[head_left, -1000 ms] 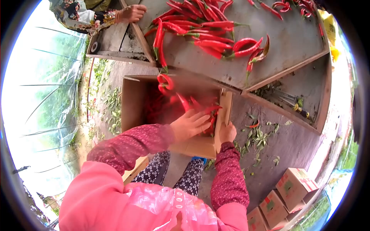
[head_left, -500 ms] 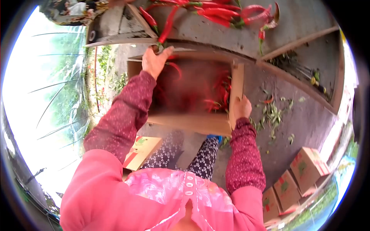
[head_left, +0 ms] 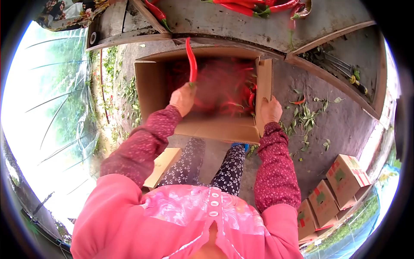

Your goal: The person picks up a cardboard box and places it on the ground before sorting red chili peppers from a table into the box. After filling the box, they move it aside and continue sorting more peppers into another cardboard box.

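The left hand (head_left: 183, 99) is closing its fingers around the lower end of a long red chili (head_left: 191, 60), holding it upright over the open cardboard box (head_left: 215, 127). The chili is rising from the fist towards the near edge of the counter (head_left: 258, 30), its tip lying just short of that edge. The hand itself is hovering above the left half of the box's opening, the maroon sleeve running back from it to the pink jacket.

The right hand (head_left: 270, 110) is gripping the box's right flap (head_left: 264, 86), fingers clamped on the standing cardboard near its lower corner. Between the two hands, the box is holding a heap of red chilies (head_left: 230, 93), blurred in the middle and clearer along the right wall. The box is sitting on the concrete floor just below the counter, with its near wall facing the person's patterned trousers.

On the counter above, more red chilies (head_left: 246, 6) are lying in a loose bunch at the top of the view. Green leaves and stems (head_left: 306, 121) are lying scattered on the floor to the right of the box. Farther right, at the lower edge, several closed printed cartons (head_left: 334, 190) are standing together. A flat piece of cardboard (head_left: 161, 166) is lying beside the person's left leg.
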`<state>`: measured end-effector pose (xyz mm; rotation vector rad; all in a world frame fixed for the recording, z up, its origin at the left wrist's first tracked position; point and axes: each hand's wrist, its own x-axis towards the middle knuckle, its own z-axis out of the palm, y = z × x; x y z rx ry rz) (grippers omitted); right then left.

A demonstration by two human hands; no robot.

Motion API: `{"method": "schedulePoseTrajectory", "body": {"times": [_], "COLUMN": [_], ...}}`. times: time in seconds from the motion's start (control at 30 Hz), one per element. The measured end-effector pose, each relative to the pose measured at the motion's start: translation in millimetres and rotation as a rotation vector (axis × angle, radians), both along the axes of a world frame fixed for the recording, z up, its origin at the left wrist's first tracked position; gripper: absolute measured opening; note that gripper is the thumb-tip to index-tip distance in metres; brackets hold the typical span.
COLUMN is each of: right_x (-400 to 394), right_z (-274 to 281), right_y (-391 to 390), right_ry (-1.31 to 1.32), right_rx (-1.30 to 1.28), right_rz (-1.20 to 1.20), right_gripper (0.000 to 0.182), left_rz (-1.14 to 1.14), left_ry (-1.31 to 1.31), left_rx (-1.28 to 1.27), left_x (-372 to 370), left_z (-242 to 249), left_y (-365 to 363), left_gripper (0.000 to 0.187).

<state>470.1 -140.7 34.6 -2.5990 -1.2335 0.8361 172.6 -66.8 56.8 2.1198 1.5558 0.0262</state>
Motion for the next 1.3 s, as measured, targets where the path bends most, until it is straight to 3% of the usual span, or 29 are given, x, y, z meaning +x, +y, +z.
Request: {"method": "schedulePoseTrajectory", "body": {"times": [0.03, 0.07, 0.1, 0.17, 0.2, 0.23, 0.27, 0.3, 0.33, 0.37, 0.43, 0.47, 0.5, 0.53, 0.63, 0.67, 0.73, 0.8, 0.87, 0.9, 0.93, 0.97, 1.03, 1.07, 1.13, 1.2, 1.3], "right_x": [0, -1, -2, 0, -3, -8, -14, -18, -21, -12, -14, -21, -22, -20, -24, -26, -24, -28, -33, -33, -34, -36, -27, -19, -7, 8, 30], "right_z": [-1, -4, -5, -9, 2, 6, 1, -4, -9, 25, 5, 1, -5, -6, -2, 9, 24, 15, -16, -8, -17, -30, -16, -5, 0, 16, 30], "right_y": [-1, -1, 0, -1, 1, 3, -4, -11, -18, 2, -1, -2, -4, -3, -5, -2, 5, 6, 2, -3, -11, -17, -33, -44, -65, -91, -147], "right_ry": [-0.007, -0.014, -0.025, -0.055, -0.039, 0.052, -0.043, -0.143, -0.246, -0.151, -0.019, -0.033, -0.039, -0.021, 0.021, 0.047, 0.065, 0.023, 0.016, 0.014, 0.010, 0.010, -0.010, 0.013, 0.028, 0.102, 0.108], "right_rx": [0.010, 0.006, -0.006, -0.026, -0.013, -0.049, 0.043, 0.132, 0.217, -0.031, 0.041, 0.081, 0.119, 0.082, 0.003, -0.079, -0.190, -0.129, -0.067, -0.097, -0.078, -0.060, -0.029, 0.002, 0.039, -0.016, 0.037], "right_rz": [-0.003, -0.005, 0.000, 0.000, 0.007, 0.007, -0.001, -0.010, -0.022, 0.091, -0.131, -0.170, -0.204, -0.207, -0.152, -0.109, -0.048, -0.112, -0.234, -0.143, -0.168, -0.187, -0.161, -0.114, -0.086, -0.071, -0.107], "right_gripper": [0.031, 0.031, 0.030, 0.028, 0.025, 0.023, 0.021, 0.020, 0.019, 0.013, 0.015, 0.017, 0.020, 0.021, 0.022, 0.022, 0.023, 0.021, 0.018, 0.017, 0.017, 0.017, 0.017, 0.016, 0.015, 0.017, 0.018], "left_rz": [-0.059, -0.094, -0.103, -0.058, 0.091, 0.051, 0.029, -0.014, 0.031, 0.130, 0.452, 0.546, 0.585, 0.960, 0.885, 0.911, 0.185, -0.416, -0.985, -0.878, -0.976, -0.991, 0.023, 0.021, 0.363, 0.395, 0.443], "left_ry": [-0.014, 0.102, 0.092, -0.090, -0.210, 0.030, 0.191, -0.092, -0.079, 0.038, 0.387, 0.281, 0.110, -0.298, -0.254, -0.064, 0.288, 0.586, 0.897, 1.063, 0.844, 0.839, 0.081, 0.076, 0.014, 0.004, -0.055], "left_rx": [-0.020, -0.291, -0.295, -0.196, -0.384, -0.216, -0.008, 0.277, 0.307, 0.304, 0.041, -0.037, -0.475, -0.750, -0.720, -0.669, -0.575, -0.311, 0.117, 0.008, 0.139, 0.147, -0.173, -0.160, -0.316, -0.258, -0.363], "left_x": [1, -4, -14, -42, -58, -72, -72, -115, -143, -185, -282, -326, -351, -332, -296, -284, -323, -313, -314, -295, -302, -302, -299, -298, -293, -283, -204], "left_z": [-6, -11, -14, -21, -12, 4, 33, 0, -17, -35, -87, -119, -143, -140, -137, -138, -196, -185, -173, -157, -177, -176, -177, -177, -152, -126, -17], "left_y": [-5, -4, -7, -19, -18, -11, -3, -6, 8, 16, 25, 31, 44, 40, 39, 41, 62, 63, 59, 38, 53, 38, 26, 23, 4, -17, -45], "left_gripper": [0.021, 0.028, 0.028, 0.042, 0.055, 0.056, 0.052, 0.041, 0.050, 0.059, 0.079, 0.084, 0.075, 0.050, 0.037, 0.039, 0.026, 0.020, 0.017, 0.043, 0.019, 0.019, 0.022, 0.022, 0.027, 0.032, 0.039]}}
